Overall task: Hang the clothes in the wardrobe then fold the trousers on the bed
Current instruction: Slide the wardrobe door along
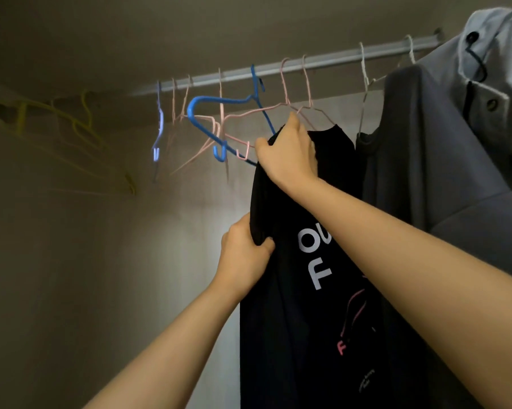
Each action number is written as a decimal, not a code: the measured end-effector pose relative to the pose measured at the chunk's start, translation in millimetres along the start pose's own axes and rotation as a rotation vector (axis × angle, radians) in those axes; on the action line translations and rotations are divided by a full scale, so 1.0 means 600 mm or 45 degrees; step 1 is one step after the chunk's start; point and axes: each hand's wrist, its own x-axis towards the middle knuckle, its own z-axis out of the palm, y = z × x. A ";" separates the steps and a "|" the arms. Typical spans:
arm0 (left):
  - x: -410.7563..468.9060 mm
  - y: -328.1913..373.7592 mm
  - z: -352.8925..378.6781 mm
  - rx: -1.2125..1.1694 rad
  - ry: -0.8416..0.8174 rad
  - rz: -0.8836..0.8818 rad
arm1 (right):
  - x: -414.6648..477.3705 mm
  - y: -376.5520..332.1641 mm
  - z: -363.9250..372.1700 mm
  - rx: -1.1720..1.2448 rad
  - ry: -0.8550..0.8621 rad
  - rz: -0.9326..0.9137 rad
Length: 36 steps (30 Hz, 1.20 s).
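A black T-shirt [322, 320] with white and pink print hangs down the middle of the wardrobe, under the metal rail [331, 62]. My right hand [290, 152] grips its top at the shoulder, where a pink wire hanger [266, 109] enters the cloth. Lower down, my left hand [244, 255] pinches the shirt's left edge. How far the hanger sits inside the shirt is hidden by the fabric.
Several bare hangers dangle on the rail to the left: a blue one [216, 125], pink ones, a pale one. Yellow hangers [77, 128] sit at far left. A dark grey garment [425, 172] and a light grey shirt [496, 69] hang at right.
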 end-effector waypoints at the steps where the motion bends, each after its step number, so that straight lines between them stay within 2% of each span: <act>1: -0.003 0.003 -0.001 -0.002 -0.003 0.008 | -0.013 0.000 -0.002 -0.087 -0.015 -0.072; 6: -0.023 0.020 -0.009 0.007 -0.018 0.041 | -0.061 0.005 0.000 -0.386 -0.050 -0.243; 12: -0.070 0.000 -0.029 -0.038 -0.079 -0.097 | -0.130 0.005 0.007 -0.415 -0.108 -0.316; 16: -0.120 -0.031 -0.038 -0.149 -0.031 -0.191 | -0.187 0.010 0.003 -0.479 -0.162 -0.390; 21: -0.199 -0.024 -0.050 0.034 0.029 -0.196 | -0.253 0.029 -0.022 -0.687 -0.205 -0.628; 27: -0.306 0.011 -0.082 0.346 0.041 -0.278 | -0.339 0.046 -0.073 -0.586 -0.277 -0.758; 36: -0.508 0.116 -0.172 0.597 0.023 -0.565 | -0.514 0.028 -0.147 -0.317 -0.581 -0.997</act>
